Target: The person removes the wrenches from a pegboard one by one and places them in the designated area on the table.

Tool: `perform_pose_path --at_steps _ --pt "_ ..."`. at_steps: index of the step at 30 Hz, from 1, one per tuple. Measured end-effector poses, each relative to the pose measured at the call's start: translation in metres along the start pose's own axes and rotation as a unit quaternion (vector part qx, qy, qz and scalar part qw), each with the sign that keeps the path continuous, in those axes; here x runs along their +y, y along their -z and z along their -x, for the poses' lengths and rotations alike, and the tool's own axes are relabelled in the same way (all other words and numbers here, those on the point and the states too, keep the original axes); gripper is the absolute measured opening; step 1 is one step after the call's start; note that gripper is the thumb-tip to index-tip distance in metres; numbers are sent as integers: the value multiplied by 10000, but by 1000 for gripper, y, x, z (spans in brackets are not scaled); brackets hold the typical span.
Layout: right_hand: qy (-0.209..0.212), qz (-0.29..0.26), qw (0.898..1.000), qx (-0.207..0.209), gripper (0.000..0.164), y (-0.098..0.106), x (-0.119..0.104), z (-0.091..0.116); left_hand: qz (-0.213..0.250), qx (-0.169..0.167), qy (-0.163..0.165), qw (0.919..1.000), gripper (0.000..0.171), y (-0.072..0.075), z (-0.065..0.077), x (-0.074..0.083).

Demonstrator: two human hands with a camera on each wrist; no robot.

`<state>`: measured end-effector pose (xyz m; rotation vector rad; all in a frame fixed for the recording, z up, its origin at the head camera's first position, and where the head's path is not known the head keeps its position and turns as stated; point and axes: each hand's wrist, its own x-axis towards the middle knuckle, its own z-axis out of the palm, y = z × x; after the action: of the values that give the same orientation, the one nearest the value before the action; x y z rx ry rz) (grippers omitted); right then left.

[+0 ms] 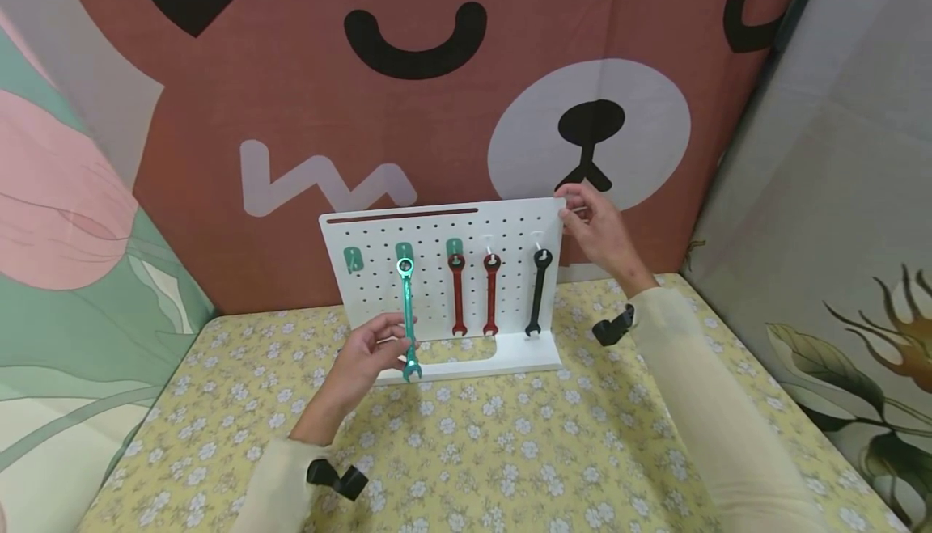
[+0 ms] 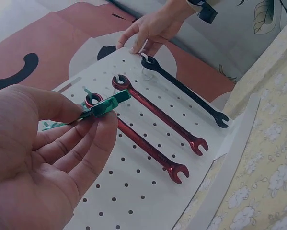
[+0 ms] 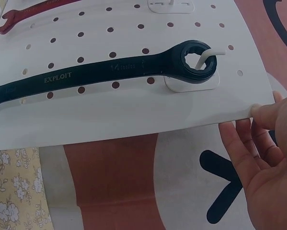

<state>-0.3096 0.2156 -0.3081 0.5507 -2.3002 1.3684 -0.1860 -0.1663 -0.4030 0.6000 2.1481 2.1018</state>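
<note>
My left hand [image 1: 371, 347] pinches a green combination wrench [image 1: 408, 315] between thumb and fingers near its open end. The wrench stands nearly upright, and its ring end overlaps the middle-left green hook [image 1: 404, 249] of the white pegboard [image 1: 379, 298] in the head view. Seen from the left wrist, the green wrench [image 2: 109, 103] points toward the camera's right. My right hand [image 1: 600, 230] pinches the board's upper right corner, thumb on the front and fingers behind. Close beside that hand, a black wrench [image 3: 109, 72] hangs by its ring from a white hook [image 3: 212, 53].
Two red wrenches [image 1: 458, 298] hang in the middle of the board, one from a green hook and one from a clear-backed hook. Another green hook [image 1: 353, 259] at the far left bears nothing. The board's base [image 1: 527, 351] stands on a flowered yellow tablecloth [image 1: 473, 452], before a bear-print curtain [image 1: 291, 96].
</note>
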Motion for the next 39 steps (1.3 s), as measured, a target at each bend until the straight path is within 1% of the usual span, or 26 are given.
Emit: perform_pose_path --at_steps 4,10,16,17,21,23,24,29,36,39 --pt "-28 -15 10000 -52 25 -1 1 0 10 19 8 10000 35 0 2 3" --pt "75 16 9999 -101 26 1 2 -1 -42 23 -54 10000 36 0 4 11" --pt "33 15 9999 -121 25 2 2 0 -157 -90 -165 9997 36 1 7 16" --pt "35 7 9999 -119 24 2 -3 1 -164 -110 -178 9996 36 1 8 17" --pt "45 -7 9999 -101 25 2 -6 1 -281 -124 -177 9994 35 3 12 21" --pt "0 -12 9999 -120 26 2 -7 1 -370 -74 -142 9992 35 6 16 22" --pt "-6 -12 9999 -131 26 2 -1 0 -412 -42 -109 9991 36 8 18 23" --pt "-4 10 9999 -145 26 3 1 0 -644 154 143 9977 36 21 32 23" --pt "-88 67 9999 -104 26 3 -1 1 -882 215 280 9955 37 42 59 21" --pt "-90 107 9999 -98 26 2 -1 0 -946 263 415 9943 39 52 69 19"
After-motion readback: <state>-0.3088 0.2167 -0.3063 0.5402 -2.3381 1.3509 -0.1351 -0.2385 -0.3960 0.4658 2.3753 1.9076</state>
